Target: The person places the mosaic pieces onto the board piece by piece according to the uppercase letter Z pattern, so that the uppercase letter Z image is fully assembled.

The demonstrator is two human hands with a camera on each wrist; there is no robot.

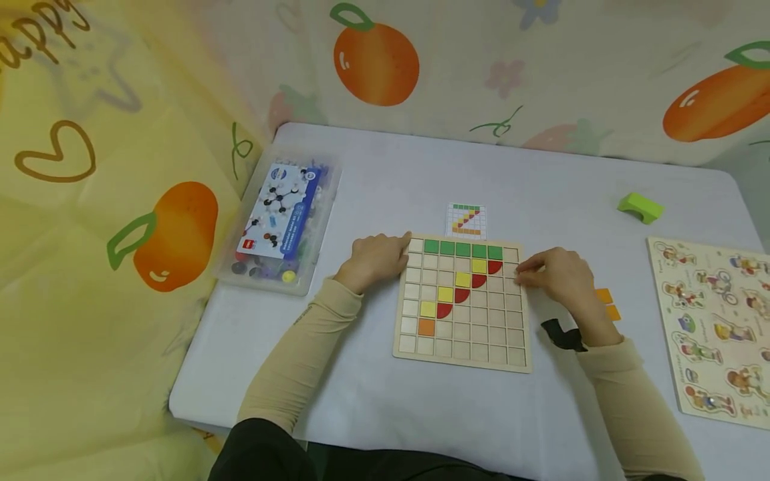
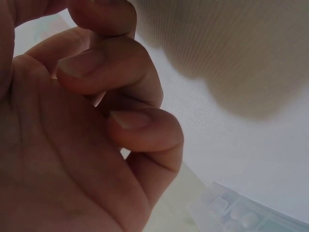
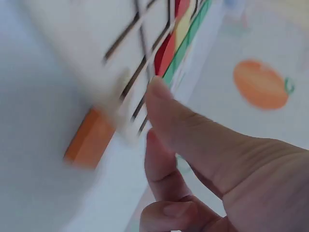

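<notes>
A wooden grid board (image 1: 523, 354) lies on the table between both hands. In its top row sit several green squares (image 1: 463, 249); yellow squares (image 1: 445, 294) and red quarter-circles (image 1: 444, 310) step down to an orange square (image 1: 426, 327). My left hand (image 1: 375, 260) is at the board's upper left corner, index finger stretched along it; its other fingers bend loosely over a bare palm in the left wrist view. My right hand (image 1: 559, 277) pinches the board's right edge between thumb (image 3: 161, 94) and index finger. Just above the board lies a small pattern card (image 1: 466, 220).
A clear box with a molecule-model label (image 1: 279, 210) stands at the left. Orange squares (image 1: 612, 312) lie beside my right wrist, near a black curved piece (image 1: 562, 335). Farther right are a light-green arched block (image 1: 641, 207) and a wooden picture board (image 1: 716, 327).
</notes>
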